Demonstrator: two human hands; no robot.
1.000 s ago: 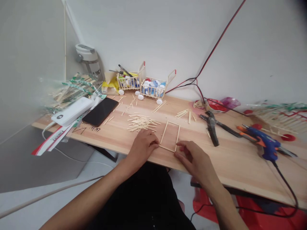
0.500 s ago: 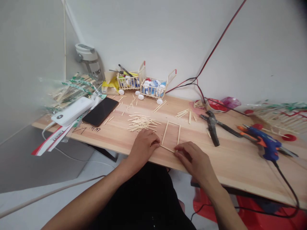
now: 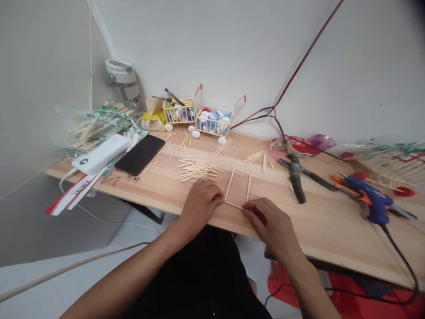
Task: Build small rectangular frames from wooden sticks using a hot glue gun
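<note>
A four-sided frame of thin wooden sticks (image 3: pixel 249 186) lies on the table in front of me. Its near side is a wooden stick (image 3: pixel 234 205) held between my two hands. My left hand (image 3: pixel 201 201) is closed, thumb and fingers pinching that stick's left end. At the right end, my right hand (image 3: pixel 269 221) pinches the same stick near the frame's corner. The fingertips partly cover both ends, so how the corners join is hidden. Beyond my left hand spreads a loose pile of short wooden sticks (image 3: pixel 198 170).
Two small stick carts (image 3: pixel 212 123) stand at the back. A black phone (image 3: pixel 140 155) and white power bank (image 3: pixel 101 154) are on the left. Black-handled pliers (image 3: pixel 295 179) and a blue glue gun (image 3: pixel 375 204) with a trailing cord lie on the right.
The view has shifted very slightly. My hands stay at the ends of the near stick, whose left end now sits a little closer to the frame's left side.
</note>
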